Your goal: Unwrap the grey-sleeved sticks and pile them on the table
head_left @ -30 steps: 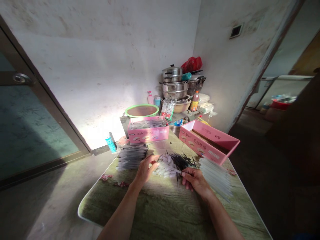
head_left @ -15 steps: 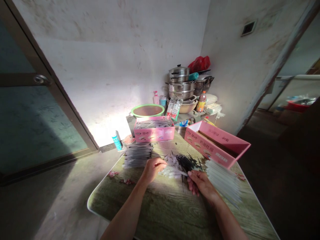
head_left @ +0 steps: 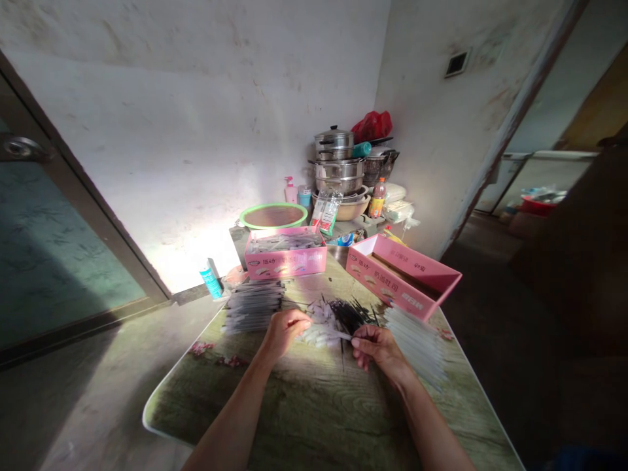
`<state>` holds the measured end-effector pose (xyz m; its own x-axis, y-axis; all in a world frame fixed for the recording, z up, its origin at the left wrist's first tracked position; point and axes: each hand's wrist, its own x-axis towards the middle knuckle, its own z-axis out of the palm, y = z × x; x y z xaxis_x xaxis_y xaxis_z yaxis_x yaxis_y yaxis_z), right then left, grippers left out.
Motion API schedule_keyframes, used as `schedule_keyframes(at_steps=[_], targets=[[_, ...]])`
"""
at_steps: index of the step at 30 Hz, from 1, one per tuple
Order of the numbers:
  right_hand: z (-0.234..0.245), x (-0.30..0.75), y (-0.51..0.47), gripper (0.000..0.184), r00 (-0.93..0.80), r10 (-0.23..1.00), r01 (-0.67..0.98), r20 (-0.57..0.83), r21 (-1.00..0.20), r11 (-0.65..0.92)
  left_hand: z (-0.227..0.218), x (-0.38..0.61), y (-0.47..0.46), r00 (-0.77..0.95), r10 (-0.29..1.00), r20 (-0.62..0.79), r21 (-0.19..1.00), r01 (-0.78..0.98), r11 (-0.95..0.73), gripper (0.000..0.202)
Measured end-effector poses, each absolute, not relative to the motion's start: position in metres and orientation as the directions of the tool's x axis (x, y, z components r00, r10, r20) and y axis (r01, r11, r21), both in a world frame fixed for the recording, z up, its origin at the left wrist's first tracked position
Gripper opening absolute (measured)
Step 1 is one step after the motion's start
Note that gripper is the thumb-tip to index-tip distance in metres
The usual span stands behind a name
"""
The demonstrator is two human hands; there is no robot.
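Observation:
My left hand [head_left: 287, 330] is closed in a pinch at the left side of a pile of short whitish pieces [head_left: 321, 329]; what its fingertips hold is too small to make out. Across the pile, my right hand [head_left: 377, 348] pinches the end of a slim whitish tube-like piece [head_left: 344, 335] between thumb and forefinger, its other fingers curled. Thin black sticks [head_left: 349, 315] lie in a heap just behind. To the left is a stack of translucent grey tubes with dark ends [head_left: 252, 309]. Long clear-white tubes [head_left: 417, 343] lie side by side on the right.
On the wood-patterned table [head_left: 294, 412], a pink box [head_left: 285, 261] full of slim grey pieces stands at the back. A second pink box [head_left: 397, 278] sits at right. Behind are stacked steel pots [head_left: 338, 173], a green-rimmed sieve [head_left: 273, 216] and a drink bottle [head_left: 377, 198].
The camera has turned slightly right, so everything appears further left. My right hand's fingers look more curled, still on the whitish piece. My left hand stays beside the pile.

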<state>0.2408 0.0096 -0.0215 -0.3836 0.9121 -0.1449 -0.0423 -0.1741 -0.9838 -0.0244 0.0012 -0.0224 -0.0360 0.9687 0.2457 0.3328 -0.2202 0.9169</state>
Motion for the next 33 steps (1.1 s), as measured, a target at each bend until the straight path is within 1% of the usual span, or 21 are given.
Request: schedule_keyframes(at_steps=[6,10,14,16,20,27,33], targets=[[-0.0249,0.2384,0.0063,0.056,-0.446,0.875,0.002,-0.189,-0.978,-0.210,-0.0249,-0.0266,0.0035,-0.032,0.964,0.263,0.903,0.359,-0.235,0.015],[-0.0228,0.2405,0.0069,0.049,-0.438,0.883,0.002,-0.168,-0.983,-0.186,-0.0223,-0.0256,0.0021,-0.016,0.960,0.280,0.889,0.381,-0.253,0.015],[-0.0217,0.2417,0.0086,0.046,-0.410,0.902,-0.043,-0.134,-0.985,-0.166,-0.0187,-0.0232,0.0000,-0.009,0.962,0.274,0.891,0.380,-0.251,0.016],[-0.0230,0.2410,0.0087,0.048,-0.413,0.900,-0.045,-0.142,-0.983,-0.175,-0.0188,-0.0227,-0.0001,-0.017,0.963,0.269,0.899,0.363,-0.244,0.016],[-0.0277,0.2401,0.0085,0.055,-0.450,0.873,0.006,-0.188,-0.978,-0.208,-0.0235,-0.0240,0.0015,-0.026,0.963,0.269,0.907,0.343,-0.244,0.016],[-0.0261,0.2440,0.0103,0.045,-0.428,0.893,-0.011,-0.140,-0.987,-0.160,-0.0266,-0.0250,0.0023,-0.008,0.968,0.250,0.898,0.377,-0.229,0.016],[-0.0239,0.2399,0.0070,0.053,-0.477,0.855,0.019,-0.203,-0.975,-0.221,-0.0263,-0.0262,0.0029,-0.019,0.967,0.254,0.902,0.365,-0.229,0.014]])
